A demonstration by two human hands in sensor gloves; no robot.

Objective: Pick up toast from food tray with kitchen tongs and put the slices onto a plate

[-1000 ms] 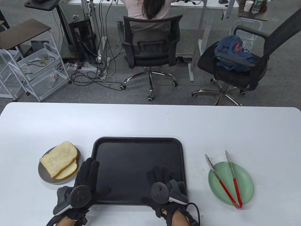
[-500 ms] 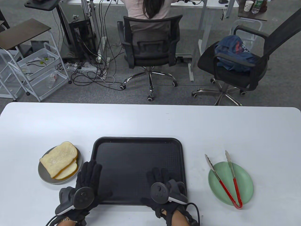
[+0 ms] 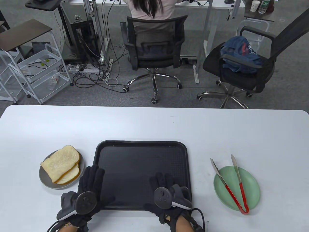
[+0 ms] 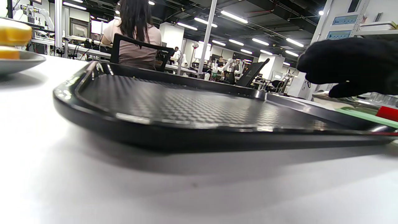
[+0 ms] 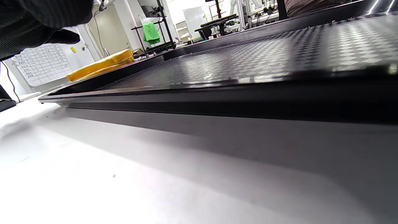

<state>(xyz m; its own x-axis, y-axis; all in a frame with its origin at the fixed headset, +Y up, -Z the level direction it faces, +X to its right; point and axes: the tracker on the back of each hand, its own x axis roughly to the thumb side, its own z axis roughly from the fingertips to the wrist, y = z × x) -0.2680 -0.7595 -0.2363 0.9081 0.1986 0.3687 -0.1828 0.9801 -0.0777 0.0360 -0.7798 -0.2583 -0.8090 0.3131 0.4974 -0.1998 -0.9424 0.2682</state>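
Note:
Two slices of toast [image 3: 60, 163] lie stacked on a grey plate [image 3: 44, 181] left of the black food tray [image 3: 142, 164], which holds nothing. Red-handled kitchen tongs [image 3: 230, 191] lie spread on a green plate [image 3: 251, 188] to the right. My left hand [image 3: 91, 178] lies flat on the tray's near left corner, fingers straight. My right hand [image 3: 161, 181] rests on the tray's near edge with relaxed fingers, holding nothing. The left wrist view shows the tray [image 4: 186, 105], toast [image 4: 14, 32] and right hand [image 4: 351, 65]. In the right wrist view I see tray [image 5: 248, 62] and toast [image 5: 99, 63].
The white table [image 3: 154, 125] stretches wide beyond the tray. Past its far edge stand office chairs [image 3: 154, 53], with a person seated at a desk, and a white cart [image 3: 36, 72] at the left.
My left hand has slid slightly to the right, further onto the tray's near left corner. The right hand, toast and tongs have stayed put.

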